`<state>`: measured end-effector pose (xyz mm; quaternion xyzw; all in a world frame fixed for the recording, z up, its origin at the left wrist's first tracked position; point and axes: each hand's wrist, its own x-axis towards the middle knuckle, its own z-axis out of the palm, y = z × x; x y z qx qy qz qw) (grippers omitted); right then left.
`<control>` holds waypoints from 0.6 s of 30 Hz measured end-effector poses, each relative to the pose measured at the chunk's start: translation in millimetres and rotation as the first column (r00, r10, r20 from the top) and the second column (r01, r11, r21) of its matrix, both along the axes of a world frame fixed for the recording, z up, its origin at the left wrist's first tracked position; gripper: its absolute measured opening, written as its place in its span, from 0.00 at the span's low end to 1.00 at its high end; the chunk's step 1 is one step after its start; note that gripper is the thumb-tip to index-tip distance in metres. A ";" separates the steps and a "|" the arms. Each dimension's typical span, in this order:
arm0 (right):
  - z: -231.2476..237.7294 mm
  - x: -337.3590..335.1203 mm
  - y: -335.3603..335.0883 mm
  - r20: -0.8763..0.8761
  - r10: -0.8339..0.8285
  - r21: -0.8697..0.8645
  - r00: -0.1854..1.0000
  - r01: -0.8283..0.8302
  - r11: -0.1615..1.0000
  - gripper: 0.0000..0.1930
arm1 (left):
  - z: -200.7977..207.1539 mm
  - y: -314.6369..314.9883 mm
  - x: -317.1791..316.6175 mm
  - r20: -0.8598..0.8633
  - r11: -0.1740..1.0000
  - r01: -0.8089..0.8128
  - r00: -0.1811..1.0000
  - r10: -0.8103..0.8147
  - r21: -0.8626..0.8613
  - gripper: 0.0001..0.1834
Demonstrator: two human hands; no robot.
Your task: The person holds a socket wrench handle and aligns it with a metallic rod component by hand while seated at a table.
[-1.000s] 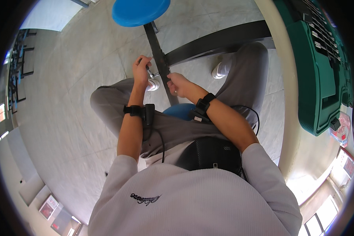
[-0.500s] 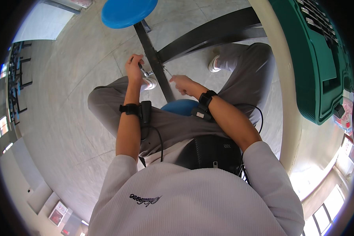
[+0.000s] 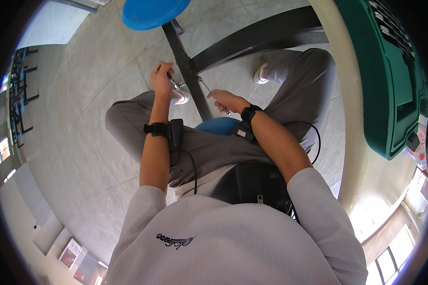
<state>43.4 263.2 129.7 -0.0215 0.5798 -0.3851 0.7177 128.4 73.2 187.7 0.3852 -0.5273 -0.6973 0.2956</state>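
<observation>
My left hand [image 3: 162, 78] is closed around the dark handle of a ratchet wrench [image 3: 179, 86], whose silver head meets the left side of a black metal beam [image 3: 189, 76]. Across the beam, my right hand [image 3: 226, 101] grips a thin silver wrench [image 3: 206, 86]. Its far end reaches a bolt area on the beam's right side, and its other end peeks out below my fingers. The fastener itself is too small to make out. A blue round seat [image 3: 156, 12] sits at the beam's far end, and another blue seat [image 3: 218, 126] shows partly under me.
A curved black leg [image 3: 257, 35] branches right from the beam toward a pale tabletop edge [image 3: 349, 95]. On that tabletop lies an open green tool case [image 3: 385, 95] with metal pieces in it. My knees flank the beam above a grey tiled floor [image 3: 95, 104].
My right hand has shifted slightly right and down, and the silver wrench shows more on both sides of it. My left hand has barely moved. The view has shifted a little.
</observation>
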 end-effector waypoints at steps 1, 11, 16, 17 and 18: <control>0.9 0.0 -0.5 0.005 0.016 -0.002 1.000 -0.016 1.000 0.16 | -0.7 -0.7 1.0 0.003 1.000 -0.002 1.000 0.002 0.000 0.12; -22.5 -4.3 -2.1 0.024 0.073 0.087 0.997 -0.075 0.993 0.24 | 2.5 1.2 0.8 0.012 1.000 0.012 1.000 -0.012 0.017 0.11; -36.7 -0.2 -4.4 0.009 0.047 0.110 0.999 -0.048 0.993 0.23 | 3.6 1.3 0.0 0.021 1.000 0.021 1.000 -0.021 0.010 0.11; -38.5 0.5 -4.8 0.003 0.034 0.131 0.999 -0.034 0.991 0.22 | 3.9 1.1 0.1 0.023 1.000 0.028 0.999 -0.028 0.012 0.11; -37.6 1.7 -6.0 0.008 0.035 0.131 0.999 -0.035 0.991 0.22 | 4.0 0.7 1.7 0.027 0.999 0.033 0.999 -0.033 0.014 0.11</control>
